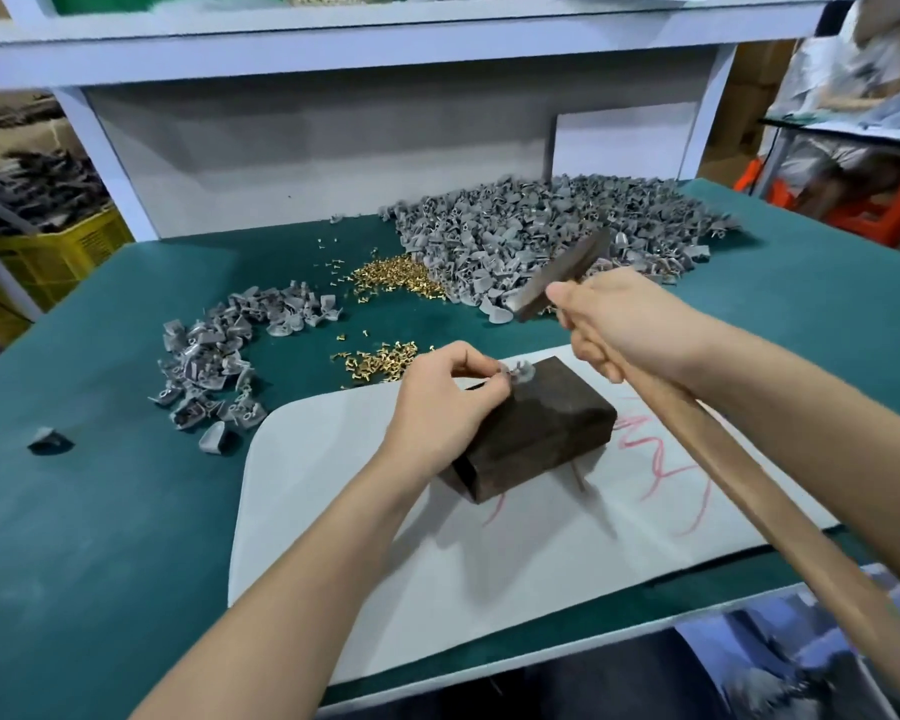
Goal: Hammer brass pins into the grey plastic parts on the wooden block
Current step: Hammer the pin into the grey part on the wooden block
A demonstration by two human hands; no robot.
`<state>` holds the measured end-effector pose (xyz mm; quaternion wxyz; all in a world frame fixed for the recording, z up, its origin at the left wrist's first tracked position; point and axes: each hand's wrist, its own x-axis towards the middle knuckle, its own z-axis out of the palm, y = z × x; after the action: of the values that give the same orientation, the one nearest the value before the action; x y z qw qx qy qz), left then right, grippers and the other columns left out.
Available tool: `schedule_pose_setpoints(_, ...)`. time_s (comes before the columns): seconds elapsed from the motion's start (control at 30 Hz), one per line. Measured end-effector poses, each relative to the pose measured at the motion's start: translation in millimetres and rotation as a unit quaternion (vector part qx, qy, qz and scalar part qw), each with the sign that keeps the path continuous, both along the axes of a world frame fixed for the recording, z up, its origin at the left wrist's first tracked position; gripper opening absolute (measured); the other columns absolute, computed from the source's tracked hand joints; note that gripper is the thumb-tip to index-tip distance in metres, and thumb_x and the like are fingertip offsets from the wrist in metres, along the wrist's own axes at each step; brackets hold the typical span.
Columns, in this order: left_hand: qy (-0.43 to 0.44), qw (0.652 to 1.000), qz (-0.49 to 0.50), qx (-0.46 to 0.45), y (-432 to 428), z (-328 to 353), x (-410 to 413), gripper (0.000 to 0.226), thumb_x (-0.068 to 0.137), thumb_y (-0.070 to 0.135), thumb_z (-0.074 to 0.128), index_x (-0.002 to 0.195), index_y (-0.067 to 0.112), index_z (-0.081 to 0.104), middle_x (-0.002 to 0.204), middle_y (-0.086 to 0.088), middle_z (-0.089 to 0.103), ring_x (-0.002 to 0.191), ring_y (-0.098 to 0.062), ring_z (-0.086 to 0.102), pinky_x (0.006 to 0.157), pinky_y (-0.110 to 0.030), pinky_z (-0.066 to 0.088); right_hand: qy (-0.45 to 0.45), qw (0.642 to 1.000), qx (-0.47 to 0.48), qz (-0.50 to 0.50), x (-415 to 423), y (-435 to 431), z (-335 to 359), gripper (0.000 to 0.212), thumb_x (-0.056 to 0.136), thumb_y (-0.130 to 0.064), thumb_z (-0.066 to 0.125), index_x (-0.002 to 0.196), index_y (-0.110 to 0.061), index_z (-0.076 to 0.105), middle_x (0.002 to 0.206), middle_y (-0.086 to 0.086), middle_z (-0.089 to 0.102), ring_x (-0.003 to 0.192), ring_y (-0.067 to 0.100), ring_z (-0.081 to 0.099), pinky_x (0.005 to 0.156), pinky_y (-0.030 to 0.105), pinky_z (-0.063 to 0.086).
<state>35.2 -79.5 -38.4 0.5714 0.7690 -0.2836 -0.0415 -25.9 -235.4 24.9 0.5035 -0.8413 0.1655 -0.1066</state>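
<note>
A dark wooden block (546, 433) lies on a white mat (333, 485). At its far top corner my left hand (440, 402) pinches a small grey plastic part (521, 371) against the wood. Whether a brass pin is in the part is too blurred to tell. My right hand (627, 324) grips the hammer's wooden handle (780, 506) near its head. The blurred metal hammer head (562, 278) hangs raised above and behind the block. Loose brass pins (380, 358) lie just beyond the mat, with a second heap of brass pins (398, 278) farther back.
A big pile of grey parts (546, 236) covers the back right of the green table (100, 511). A smaller heap of grey parts (214, 366) lies at left, and one stray part (48, 440) sits near the left edge. White shelving stands behind.
</note>
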Motion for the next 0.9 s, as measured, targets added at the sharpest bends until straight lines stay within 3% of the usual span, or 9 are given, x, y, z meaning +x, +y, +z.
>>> schedule_pose_setpoints(0.1,0.017,0.998,0.014,-0.050,0.3,3.5,1.6,0.019,0.081,0.007,0.067,0.068,0.020,0.063,0.072,0.009,0.067,0.067,0.003,0.059,0.068,-0.012,0.044,0.015,0.976,0.217,-0.024,13.6,-19.6,-23.9,0.037,0.101,-0.030,0.038,0.069,-0.012,0.040,0.039,0.000,0.033,0.034,0.015,0.029,0.032,0.016,0.024)
schedule_pose_setpoints(0.17,0.031,0.996,0.014,-0.086,0.2,5.5,2.4,0.021,0.083,0.006,0.064,0.069,0.021,0.062,0.074,0.004,0.069,0.069,0.002,0.060,0.064,-0.007,0.040,0.036,0.962,0.268,-0.026,18.2,-31.5,-35.4,0.038,0.101,-0.031,0.036,0.069,-0.012,0.040,0.038,-0.001,0.032,0.029,0.012,0.027,0.032,0.015,0.023)
schedule_pose_setpoints(0.27,0.055,0.990,0.004,-0.128,0.9,9.0,0.2,0.023,0.086,0.005,0.061,0.070,0.021,0.060,0.082,-0.003,0.071,0.086,-0.017,0.067,0.070,-0.012,0.046,0.038,0.970,0.239,-0.037,19.4,-41.5,-53.3,0.036,0.101,-0.031,0.038,0.071,-0.011,0.043,0.039,0.000,0.035,0.029,0.013,0.029,0.031,0.016,0.025)
schedule_pose_setpoints(0.43,0.059,0.983,-0.017,-0.176,3.2,16.4,-4.8,0.017,0.088,0.002,0.058,0.076,0.014,0.059,0.077,-0.001,0.071,0.076,0.000,0.068,0.071,-0.008,0.047,0.019,0.975,0.213,-0.067,20.8,-39.8,-60.5,0.034,0.100,-0.029,0.041,0.070,-0.011,0.044,0.039,-0.001,0.038,0.029,0.013,0.032,0.032,0.015,0.025)
schedule_pose_setpoints(0.67,0.064,0.983,-0.029,-0.171,4.2,18.9,-7.2,0.022,0.089,0.005,0.059,0.071,0.017,0.059,0.065,0.008,0.070,0.068,0.004,0.063,0.065,-0.002,0.042,0.006,0.992,0.089,-0.092,22.1,-30.4,-68.6,0.038,0.096,-0.032,0.049,0.064,-0.012,0.055,0.045,-0.001,0.049,0.035,0.006,0.045,0.037,0.014,0.032)
schedule_pose_setpoints(0.9,0.066,0.983,-0.040,-0.163,5.1,17.6,-6.2,0.020,0.089,0.010,0.060,0.071,0.019,0.059,0.068,0.006,0.070,0.071,0.002,0.063,0.069,-0.005,0.044,-0.013,0.996,0.024,-0.084,20.9,-33.5,-73.1,0.039,0.095,-0.033,0.052,0.063,-0.011,0.059,0.037,-0.011,0.052,0.034,-0.005,0.045,0.037,0.009,0.032)
